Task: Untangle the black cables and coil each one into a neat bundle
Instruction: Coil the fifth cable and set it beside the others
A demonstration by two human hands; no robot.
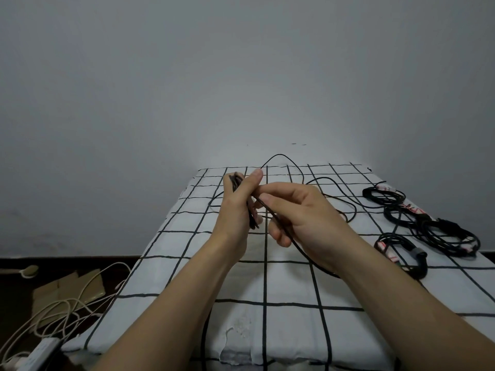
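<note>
**Q:** Surface and background?
**A:** Head view. A plain grey wall (pixel 241 76) stands behind a bed (pixel 289 285) covered with a white sheet printed with a black grid. On the dark floor to the left lie tangled white cords (pixel 61 309), flattened brown cardboard (pixel 69 287) and a white power strip (pixel 45 346).

**Q:** Hand state?
**A:** The left hand (pixel 238 207) is raised above the bed, with its fingers curled round several folded loops of a thin black cable (pixel 332 180) and its thumb upright. The right hand (pixel 302 212), just beside it, pinches one strand between thumb and forefinger. The strand passes the curled fingers and runs under the wrist.

**Q:** Location of the remaining cable?
**A:** The slack arcs over the far end of the bed. Several coiled black cable bundles (pixel 385 196), some with red-and-white tags, lie along the right edge, well apart from both hands.
</note>
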